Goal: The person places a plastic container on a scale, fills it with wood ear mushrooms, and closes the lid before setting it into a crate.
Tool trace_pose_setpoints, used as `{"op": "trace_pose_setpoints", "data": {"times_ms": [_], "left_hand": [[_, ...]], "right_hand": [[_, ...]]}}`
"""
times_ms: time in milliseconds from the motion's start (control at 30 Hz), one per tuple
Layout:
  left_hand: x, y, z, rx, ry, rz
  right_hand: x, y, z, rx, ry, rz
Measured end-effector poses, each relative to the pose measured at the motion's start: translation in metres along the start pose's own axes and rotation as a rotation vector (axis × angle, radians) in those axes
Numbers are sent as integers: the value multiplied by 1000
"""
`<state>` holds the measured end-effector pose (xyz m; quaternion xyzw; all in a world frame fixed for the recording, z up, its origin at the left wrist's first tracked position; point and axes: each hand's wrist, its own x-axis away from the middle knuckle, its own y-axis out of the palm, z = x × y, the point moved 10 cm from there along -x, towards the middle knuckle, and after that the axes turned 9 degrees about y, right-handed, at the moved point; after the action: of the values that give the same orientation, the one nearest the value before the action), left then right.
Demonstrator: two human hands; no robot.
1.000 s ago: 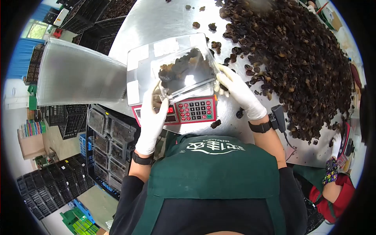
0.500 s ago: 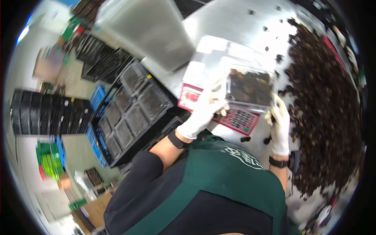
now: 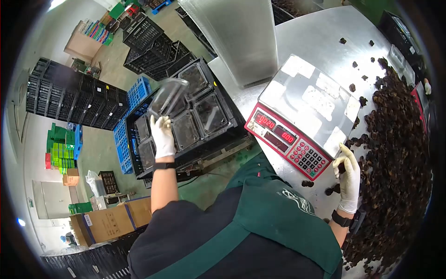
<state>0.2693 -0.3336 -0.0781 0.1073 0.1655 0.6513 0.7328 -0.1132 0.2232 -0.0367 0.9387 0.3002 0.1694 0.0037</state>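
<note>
My gloved left hand [image 3: 162,138] is stretched over the black crate [image 3: 237,122], its fingers at the lower edge of a tilted clear plastic box [image 3: 170,96]. The box is blurred and its contents are hard to make out. Lidded clear boxes of dark pieces [image 3: 211,114] fill the crate beneath. My gloved right hand [image 3: 347,174] is beside the near right corner of the red scale [image 3: 290,142]; its fingers are loosely bent and apart, with nothing visible in them. The scale's metal pan [image 3: 309,100] is bare, and its display shows red digits.
A heap of dark, crinkled pieces [image 3: 395,172] covers the right of the metal table [image 3: 325,30], with loose ones scattered near the scale. A tall stack of clear plastic [image 3: 237,42] stands behind the crate. Stacked black crates [image 3: 74,95] and a cardboard box [image 3: 111,223] lie left.
The filled clear box has left the scale in my left hand and moved left over the crate. My right hand let go of it and stays by the scale. The view has turned left.
</note>
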Motion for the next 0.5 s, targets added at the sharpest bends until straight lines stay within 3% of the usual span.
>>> {"op": "trace_pose_setpoints", "data": {"times_ms": [67, 100, 200, 233, 333, 367, 400, 433, 500], "left_hand": [[-18, -27, -45, 39, -36, 217], [-28, -30, -72, 31, -94, 198], [-20, 11, -138, 35, -555, -24], [-7, 49, -115, -27, -484, -62], [27, 213, 18, -330, 234, -517], [43, 259, 69, -485, 630, -529], [64, 303, 115, -506, 873, -557], [109, 349, 169, -731, 1327, -559], [136, 402, 200, -883, 1738, -541]], "right_hand": [[5, -8, 3, -28, 1, 30], [9, -12, 4, -30, 8, 57], [22, -32, 15, -62, 10, 114], [29, -39, 19, -60, 2, 132], [46, -57, 39, -115, 1, 188], [51, -62, 44, -129, 7, 204], [62, -71, 53, -141, 27, 235], [64, -72, 60, -186, 55, 268], [75, -70, 67, -173, 77, 264]]}}
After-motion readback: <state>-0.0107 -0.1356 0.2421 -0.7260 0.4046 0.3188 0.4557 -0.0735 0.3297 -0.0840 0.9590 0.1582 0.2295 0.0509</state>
